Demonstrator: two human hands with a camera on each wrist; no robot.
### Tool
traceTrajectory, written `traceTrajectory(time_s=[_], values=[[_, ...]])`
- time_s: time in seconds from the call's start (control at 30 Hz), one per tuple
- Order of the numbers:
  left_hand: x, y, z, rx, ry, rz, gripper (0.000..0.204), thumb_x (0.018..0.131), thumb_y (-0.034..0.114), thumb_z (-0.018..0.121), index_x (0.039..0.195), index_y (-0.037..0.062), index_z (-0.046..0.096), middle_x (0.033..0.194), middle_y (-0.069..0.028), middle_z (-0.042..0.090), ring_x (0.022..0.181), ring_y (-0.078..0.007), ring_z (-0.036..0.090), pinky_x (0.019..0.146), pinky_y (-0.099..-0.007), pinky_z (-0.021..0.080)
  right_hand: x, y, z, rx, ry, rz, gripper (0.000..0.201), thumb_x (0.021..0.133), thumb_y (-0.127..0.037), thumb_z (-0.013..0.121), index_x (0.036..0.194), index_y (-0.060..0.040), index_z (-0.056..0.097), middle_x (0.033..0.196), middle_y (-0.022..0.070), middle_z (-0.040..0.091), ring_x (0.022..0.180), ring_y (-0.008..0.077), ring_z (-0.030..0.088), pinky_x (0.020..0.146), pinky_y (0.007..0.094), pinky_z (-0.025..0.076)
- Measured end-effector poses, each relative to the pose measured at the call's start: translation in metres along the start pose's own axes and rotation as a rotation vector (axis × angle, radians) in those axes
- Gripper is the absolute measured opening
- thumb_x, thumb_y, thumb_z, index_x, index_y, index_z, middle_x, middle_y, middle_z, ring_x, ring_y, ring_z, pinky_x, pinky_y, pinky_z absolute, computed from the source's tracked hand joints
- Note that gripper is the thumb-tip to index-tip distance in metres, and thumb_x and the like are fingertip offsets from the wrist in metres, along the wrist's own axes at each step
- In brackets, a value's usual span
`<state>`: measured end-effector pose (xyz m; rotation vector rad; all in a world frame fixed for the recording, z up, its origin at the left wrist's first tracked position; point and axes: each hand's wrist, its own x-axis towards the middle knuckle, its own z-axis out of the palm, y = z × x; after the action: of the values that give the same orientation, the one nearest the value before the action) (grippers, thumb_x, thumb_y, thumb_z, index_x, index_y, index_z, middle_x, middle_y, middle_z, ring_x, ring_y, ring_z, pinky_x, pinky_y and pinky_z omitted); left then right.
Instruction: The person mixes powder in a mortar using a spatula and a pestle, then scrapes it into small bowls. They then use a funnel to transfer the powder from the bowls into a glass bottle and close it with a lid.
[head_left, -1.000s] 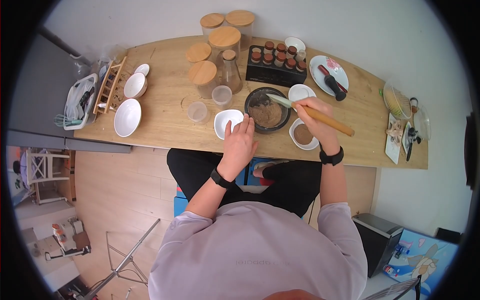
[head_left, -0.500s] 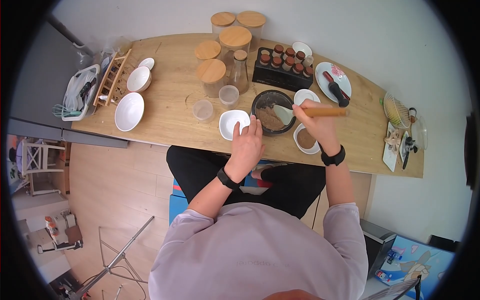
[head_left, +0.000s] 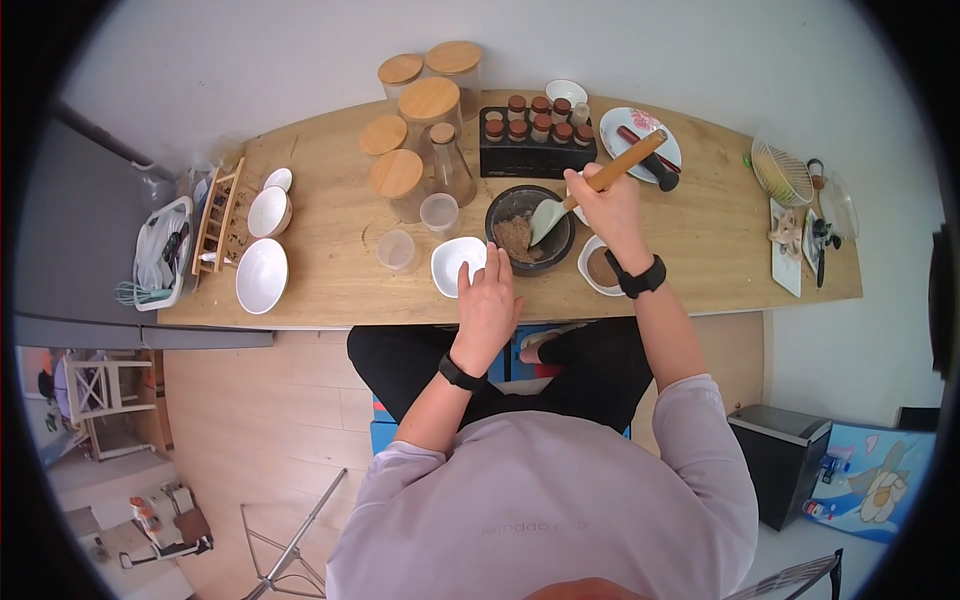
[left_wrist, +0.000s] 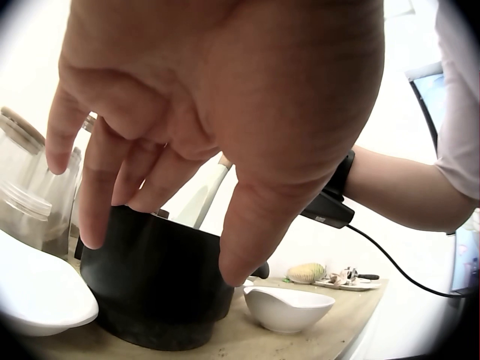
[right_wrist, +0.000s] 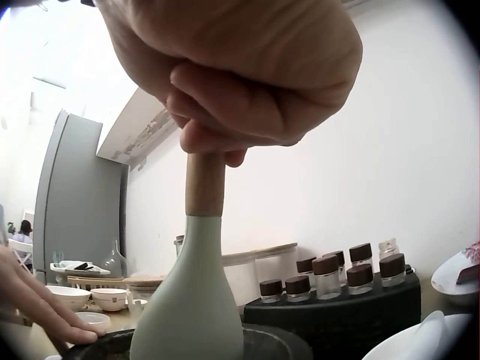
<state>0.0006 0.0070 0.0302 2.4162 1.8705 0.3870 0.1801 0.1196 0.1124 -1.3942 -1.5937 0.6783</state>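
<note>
My right hand (head_left: 612,212) grips the wooden handle of a spatula (head_left: 547,217) with a pale green blade. The blade dips into a black pot (left_wrist: 157,277), against a clump of brown powdery mixture (head_left: 515,237) on the pot's left side. My left hand (head_left: 487,308) is at the pot's near left rim, its fingers extended and slightly spread. In the left wrist view, its fingertips hang along the pot's outer side. A white square bowl (head_left: 447,268) sits just left of the pot. To the right, beneath my right wrist, stands a white bowl (left_wrist: 289,311) holding brown powder (head_left: 603,268).
Two small clear cups (head_left: 440,214) and several wooden-lidded jars (head_left: 397,174) stand behind the left hand. Beyond the pot is a black spice rack (head_left: 535,160) with brown-capped bottles. A flowered plate (head_left: 610,125) lies back right; white bowls (head_left: 262,277) line the left.
The spatula's blade has moved from the pot's far side to its right, then into the mixture; its handle now points up toward the back right. The left hand stays at the rim.
</note>
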Motion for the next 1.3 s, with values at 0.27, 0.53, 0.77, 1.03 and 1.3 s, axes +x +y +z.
traceTrajectory(time_s=[0.27, 0.53, 0.77, 1.03, 1.3], values=[[0.003, 0.003, 0.004, 0.027, -0.014, -0.013, 0.077, 0.077, 0.026, 0.079, 0.139, -0.0069, 0.047, 0.144, -0.0233, 0.049, 0.128, -0.0298, 0.055, 0.108, -0.0485, 0.040, -0.009, 0.006, -0.007, -0.046, 0.011, 0.034, 0.048, 0.090, -0.033, 0.069, 0.059, 0.0001, 0.053, 0.052, 0.0108, 0.056, 0.049, 0.0202, 0.058, 0.051, 0.0343, 0.043], [0.001, -0.002, 0.000, -0.030, -0.012, 0.007, 0.077, 0.077, 0.025, 0.079, 0.139, -0.0083, 0.046, 0.143, -0.0246, 0.049, 0.128, -0.0317, 0.054, 0.108, -0.0486, 0.041, -0.027, 0.005, -0.017, 0.285, 0.133, 0.114, 0.044, 0.094, -0.024, 0.068, 0.061, -0.0028, 0.048, 0.053, -0.0007, 0.044, 0.049, 0.0061, 0.044, 0.047, 0.0268, 0.034], [0.000, -0.004, 0.003, -0.078, -0.002, 0.019, 0.074, 0.078, 0.023, 0.077, 0.138, -0.0090, 0.047, 0.143, -0.0255, 0.049, 0.127, -0.0307, 0.054, 0.108, -0.0475, 0.041, -0.046, 0.032, 0.015, 0.352, 0.160, 0.078, 0.039, 0.093, -0.019, 0.067, 0.063, -0.0022, 0.050, 0.053, -0.0012, 0.043, 0.050, 0.0067, 0.043, 0.047, 0.0264, 0.034], [0.000, -0.005, 0.001, -0.089, -0.005, 0.031, 0.072, 0.080, 0.023, 0.077, 0.137, -0.0085, 0.047, 0.142, -0.0263, 0.049, 0.126, -0.0324, 0.055, 0.108, -0.0480, 0.041, -0.058, 0.030, 0.015, 0.426, 0.186, 0.190, 0.030, 0.091, -0.016, 0.067, 0.068, -0.0006, 0.054, 0.054, 0.0013, 0.049, 0.051, 0.0081, 0.043, 0.049, 0.0279, 0.035], [0.001, -0.008, 0.001, -0.106, -0.001, 0.031, 0.071, 0.080, 0.023, 0.077, 0.137, -0.0082, 0.048, 0.142, -0.0263, 0.050, 0.127, -0.0323, 0.054, 0.109, -0.0476, 0.040, -0.064, 0.016, -0.007, 0.471, 0.133, 0.238, 0.023, 0.091, -0.015, 0.065, 0.074, -0.0013, 0.058, 0.060, -0.0006, 0.054, 0.058, 0.0066, 0.047, 0.054, 0.0274, 0.037]])
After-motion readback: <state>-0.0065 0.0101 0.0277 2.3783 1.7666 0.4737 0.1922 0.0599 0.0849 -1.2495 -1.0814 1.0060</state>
